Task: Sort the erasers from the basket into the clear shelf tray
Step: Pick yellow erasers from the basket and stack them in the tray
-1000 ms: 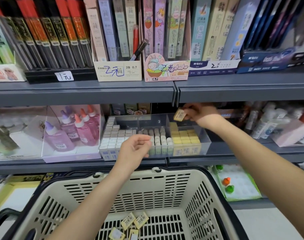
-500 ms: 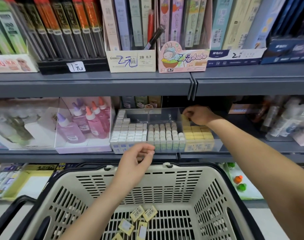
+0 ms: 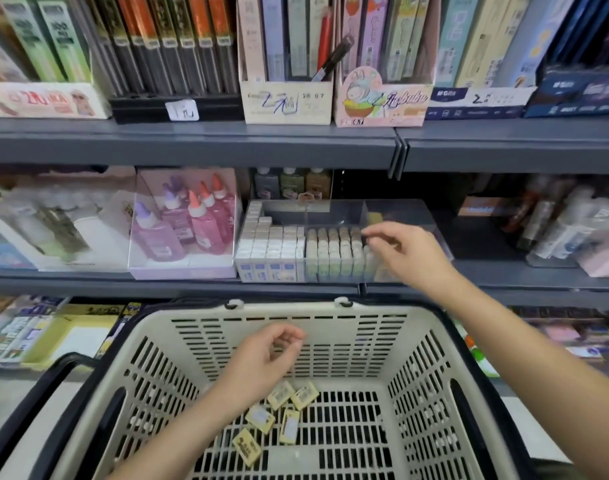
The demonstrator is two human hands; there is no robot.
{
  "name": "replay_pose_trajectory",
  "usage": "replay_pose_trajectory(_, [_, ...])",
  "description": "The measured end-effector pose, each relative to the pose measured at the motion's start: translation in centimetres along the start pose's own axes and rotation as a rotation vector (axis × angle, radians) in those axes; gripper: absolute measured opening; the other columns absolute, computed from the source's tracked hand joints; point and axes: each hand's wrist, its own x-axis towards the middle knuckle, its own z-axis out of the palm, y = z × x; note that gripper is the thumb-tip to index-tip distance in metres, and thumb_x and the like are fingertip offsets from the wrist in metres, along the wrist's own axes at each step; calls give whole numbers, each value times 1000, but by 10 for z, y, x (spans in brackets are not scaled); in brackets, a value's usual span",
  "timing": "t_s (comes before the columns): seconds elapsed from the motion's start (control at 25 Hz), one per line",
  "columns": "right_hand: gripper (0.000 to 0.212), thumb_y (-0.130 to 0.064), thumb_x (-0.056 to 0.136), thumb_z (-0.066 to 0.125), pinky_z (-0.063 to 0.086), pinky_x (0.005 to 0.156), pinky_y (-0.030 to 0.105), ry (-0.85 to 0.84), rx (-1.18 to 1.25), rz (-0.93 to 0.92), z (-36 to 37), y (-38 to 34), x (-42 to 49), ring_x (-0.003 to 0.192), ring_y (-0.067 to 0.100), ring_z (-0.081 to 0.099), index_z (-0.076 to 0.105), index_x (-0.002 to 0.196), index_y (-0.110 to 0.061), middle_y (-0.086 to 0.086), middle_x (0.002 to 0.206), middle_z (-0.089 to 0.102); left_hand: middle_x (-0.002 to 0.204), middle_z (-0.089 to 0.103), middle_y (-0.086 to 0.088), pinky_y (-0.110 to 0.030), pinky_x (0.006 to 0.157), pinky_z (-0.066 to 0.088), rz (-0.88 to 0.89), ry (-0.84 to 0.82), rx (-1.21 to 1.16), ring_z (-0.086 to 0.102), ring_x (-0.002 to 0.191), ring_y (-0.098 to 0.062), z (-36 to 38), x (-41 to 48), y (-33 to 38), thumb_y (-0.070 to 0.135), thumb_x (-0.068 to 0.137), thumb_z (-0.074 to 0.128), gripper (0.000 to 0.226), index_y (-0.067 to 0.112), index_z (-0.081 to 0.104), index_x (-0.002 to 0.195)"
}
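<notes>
- Your left hand (image 3: 265, 355) hangs inside the cream slotted plastic basket with the black rim (image 3: 331, 327), above its floor. The fingers are loosely curled, thumb close to forefinger, and nothing shows in the grasp.
- Your right hand (image 3: 400, 251) is over the clear plastic shelf tray (image 3: 331, 211). It covers most of the right compartment, and its fingertips (image 3: 365, 232) lie at the divider with the middle one. The fingers look relaxed and part stretched, and no eraser is visible in them; the frame is soft here.
- Five small yellow wrapped erasers with barcode labels (image 3: 280, 394) lie loose on the basket floor, bunched just beside your left wrist. Some lie flat and some are tipped on edge.
- The tray sits on the grey metal middle shelf (image 3: 192, 285), directly behind the far wall of the basket.
- The left compartment holds rows of white boxed erasers (image 3: 268, 247), with fewer towards the back.
- The middle compartment holds rows of pale round-topped erasers (image 3: 331, 251), and its rear part is bare.
- A sliver of yellow stock (image 3: 376, 216) shows in the right compartment past your fingers.
- Pink and purple glue bottles in a clear box (image 3: 192, 223) stand just to the left of the tray.
</notes>
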Motion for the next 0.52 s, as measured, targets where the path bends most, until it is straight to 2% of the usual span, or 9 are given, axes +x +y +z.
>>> replay_pose_trajectory(0.04, [22,-24,92,54,40,76,6,-24,55,-41,9,-11,-23,83,-8,58,66,111,-27,-15,101,65,96,63,14,-17,85,49,-37,-36,29,58,92,3,0,-4,-11,19,88,59,20,37,57,96])
replay_pose_trajectory(0.12, [20,-28,91,55,39,72,0,-168,83,-133,34,-28,-60,81,-17,54,67,107,-27,-22,94,62,96,61,14,-14,82,47,-102,-77,60,57,91,1,2,-7,-35,17,89,58,17,32,57,96])
replay_pose_trajectory(0.2, [19,-33,91,54,43,73,7,-421,5,-201,68,-37,-86,81,-9,57,68,103,-26,-18,95,66,91,61,12,-9,72,44,-189,-112,116,58,85,-2,6,-9,-61,17,89,59,11,27,58,95])
replay_pose_trajectory(0.24, [20,-35,91,53,46,74,15,-551,-61,-216,87,-36,-94,81,-2,58,67,101,-25,-13,96,67,89,61,12,-8,68,43,-233,-143,167,59,84,-4,8,-10,-75,18,89,60,8,24,59,95])
replay_pose_trajectory(0.32, [22,-36,90,54,46,72,25,-748,-186,-154,126,-29,-106,83,7,56,64,105,-22,-5,102,67,94,62,7,-11,72,45,-312,-206,283,61,93,-12,13,-12,-102,21,88,62,12,17,61,100])
replay_pose_trajectory(0.4, [29,-33,90,55,45,73,29,-827,-277,-58,161,-17,-116,91,14,55,58,115,-20,1,112,63,106,61,2,-22,81,48,-423,-243,370,59,100,-14,14,-16,-122,25,84,66,27,16,59,108])
replay_pose_trajectory(0.44, [34,-33,89,55,47,76,31,-841,-314,-25,175,-11,-120,99,18,56,53,121,-20,4,116,60,106,60,2,-26,80,48,-484,-270,406,58,97,-14,14,-20,-129,30,81,68,33,18,56,109])
replay_pose_trajectory(0.52, [49,-35,87,58,49,82,36,-857,-342,37,198,1,-131,110,24,54,44,131,-22,6,122,54,96,55,5,-28,64,44,-581,-354,513,55,88,-13,15,-29,-135,42,72,74,44,22,48,101])
